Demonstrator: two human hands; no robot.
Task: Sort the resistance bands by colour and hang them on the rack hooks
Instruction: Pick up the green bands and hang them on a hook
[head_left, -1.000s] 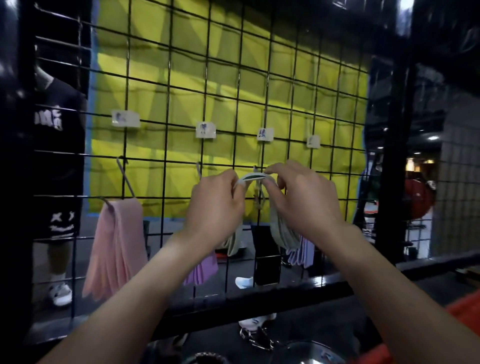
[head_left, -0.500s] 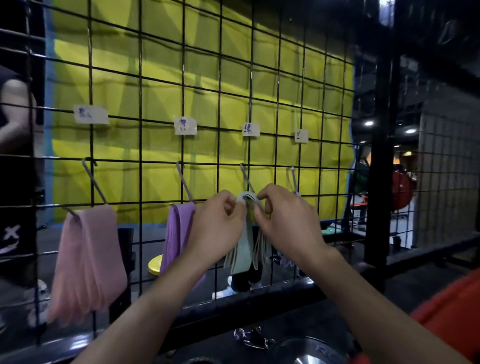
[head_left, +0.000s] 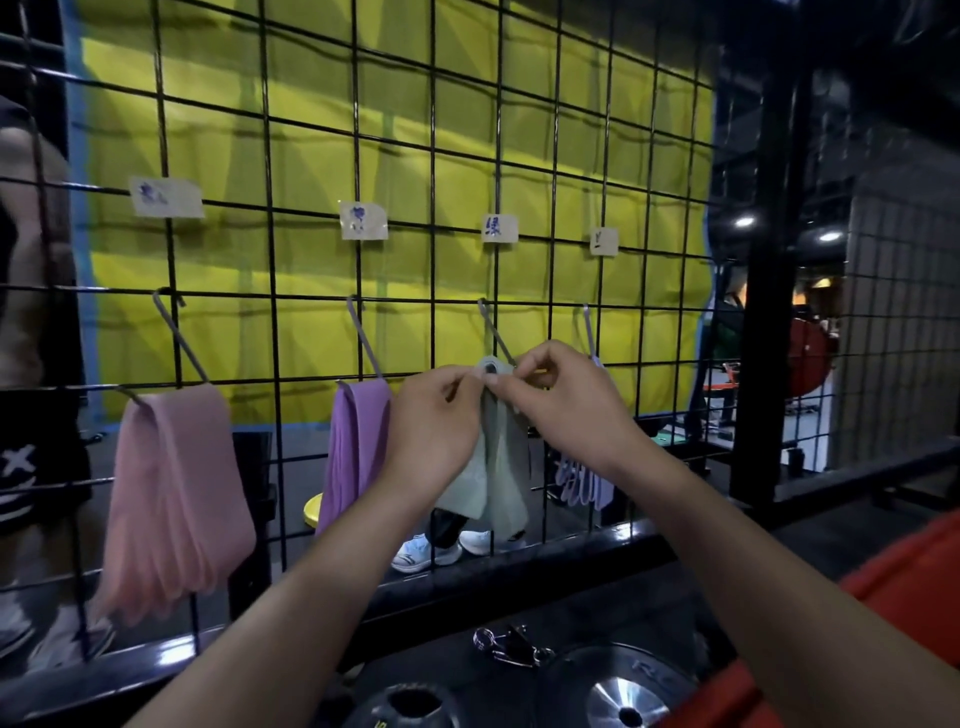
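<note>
Pale green resistance bands (head_left: 501, 467) hang in a bunch at the third hook (head_left: 493, 332) of the black wire rack (head_left: 311, 208). My left hand (head_left: 434, 415) and my right hand (head_left: 563, 400) both pinch the top loop of the green bands at the hook's end. Pink bands (head_left: 174, 493) drape over the first hook at the left. Purple bands (head_left: 353, 452) hang on the second hook. Lilac-blue bands (head_left: 584, 480) hang on the fourth hook, partly hidden behind my right wrist.
Paper labels (head_left: 363, 221) are taped to the grid above each hook. Black weight plates (head_left: 618, 691) and a metal clip (head_left: 511, 647) lie below the rack. Something red (head_left: 893, 623) sits at the lower right. A person's legs and shoes (head_left: 431, 545) show behind the grid.
The view has swung so the rack sits more to the right. Both hands have kept their pinch on the green bands and lowered the loop onto the third hook.
</note>
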